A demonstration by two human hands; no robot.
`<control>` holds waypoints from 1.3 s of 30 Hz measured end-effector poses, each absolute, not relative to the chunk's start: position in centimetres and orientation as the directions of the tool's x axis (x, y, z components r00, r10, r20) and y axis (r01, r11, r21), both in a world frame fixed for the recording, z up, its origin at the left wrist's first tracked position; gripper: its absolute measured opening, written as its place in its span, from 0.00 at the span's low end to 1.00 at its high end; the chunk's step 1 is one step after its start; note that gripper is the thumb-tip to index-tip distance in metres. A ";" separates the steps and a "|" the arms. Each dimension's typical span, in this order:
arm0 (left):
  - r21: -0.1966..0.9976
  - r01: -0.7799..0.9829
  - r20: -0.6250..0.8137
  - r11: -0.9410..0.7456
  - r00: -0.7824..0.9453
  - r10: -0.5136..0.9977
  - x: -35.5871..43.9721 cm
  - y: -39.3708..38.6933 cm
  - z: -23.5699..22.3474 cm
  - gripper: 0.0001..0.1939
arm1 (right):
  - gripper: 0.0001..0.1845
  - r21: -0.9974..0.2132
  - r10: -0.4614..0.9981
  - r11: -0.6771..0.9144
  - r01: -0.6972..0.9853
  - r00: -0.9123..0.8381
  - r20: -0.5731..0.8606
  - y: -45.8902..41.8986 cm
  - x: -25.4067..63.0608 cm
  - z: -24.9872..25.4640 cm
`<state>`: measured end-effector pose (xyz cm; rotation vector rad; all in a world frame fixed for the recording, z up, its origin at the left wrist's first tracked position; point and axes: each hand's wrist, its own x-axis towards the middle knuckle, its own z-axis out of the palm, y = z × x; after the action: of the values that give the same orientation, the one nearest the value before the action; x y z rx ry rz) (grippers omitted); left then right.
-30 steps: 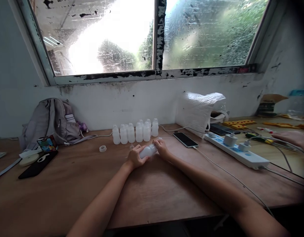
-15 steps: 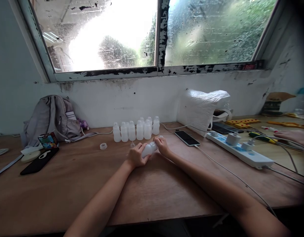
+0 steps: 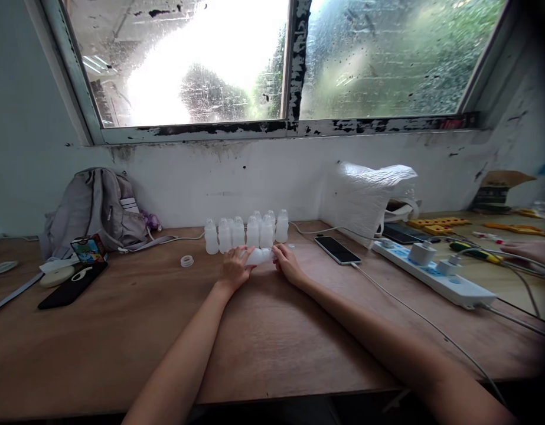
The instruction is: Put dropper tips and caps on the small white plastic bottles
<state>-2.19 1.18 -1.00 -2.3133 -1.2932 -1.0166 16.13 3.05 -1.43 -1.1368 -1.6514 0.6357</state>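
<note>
Left hand [image 3: 234, 268]: fingers curled round the body of a small white bottle [image 3: 258, 256], held on its side.
Right hand [image 3: 287, 264]: fingertips pinching the bottle's cap end.
Bottle: just above the counter [image 3: 263, 342], right before a row of upright white bottles [image 3: 245, 232].
Beside: loose ring [image 3: 186, 261], phone [image 3: 337, 249].

So the little bottles [image 3: 245, 233] lined up by the wall are all a milky, see-through white, same as the bottle [image 3: 260, 256] lying on its side. Tabletop [image 3: 263, 336] is reddish-brown plywood with a faint grain. Backpack [image 3: 92, 209] is a washed-out grey with a bit of purple next to it. There's a black phone [image 3: 337, 249], a white power strip [image 3: 436, 276] with pale blue patches, and a crinkly white bag [image 3: 365, 198]. Yellow-orange pieces [image 3: 434, 223] sit farther right. Window frame [image 3: 294, 127] is grey with black peeling patches.
</note>
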 end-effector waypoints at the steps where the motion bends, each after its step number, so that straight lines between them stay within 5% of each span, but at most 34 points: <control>1: 0.089 0.842 0.722 -0.533 0.314 0.617 -2.5 1.4 -1.0 0.24 | 0.19 -0.835 0.900 0.427 0.347 -0.070 0.431 2.9 16.0 -1.4; 9: 0.217 0.824 0.763 -0.524 0.192 0.617 -3.6 1.3 -0.7 0.23 | 0.20 -0.818 0.856 0.517 0.251 -0.142 0.497 1.2 15.0 -0.4; 14: 0.531 0.677 0.770 -0.509 -0.135 0.624 -4.6 1.9 -0.9 0.33 | 0.20 -0.715 0.728 0.664 0.217 0.031 0.685 1.5 15.0 3.6; 18: 0.790 0.509 0.553 -0.343 -0.350 0.756 -6.2 3.8 -2.1 0.26 | 0.20 -0.585 0.583 0.699 0.411 0.145 0.799 4.6 15.0 9.8; 21: 0.878 0.425 0.407 -0.218 -0.424 0.809 -6.9 4.9 -3.0 0.18 | 0.19 -0.486 0.538 0.620 0.616 0.116 0.835 8.5 13.9 14.1; 28: 0.887 0.424 0.366 -0.180 -0.410 0.836 -7.0 5.1 -3.4 0.09 | 0.19 -0.273 0.810 0.328 0.904 -0.121 0.574 15.0 8.8 15.6; 39: 0.883 0.456 0.330 -0.115 -0.425 0.843 -7.4 5.0 -3.6 0.13 | 0.16 -0.141 0.939 0.235 0.962 -0.187 0.290 16.9 4.6 11.8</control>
<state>-7.41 4.99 -3.59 -1.7979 -2.2774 -1.9501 4.57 16.92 11.77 -1.7643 -2.2002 -0.1035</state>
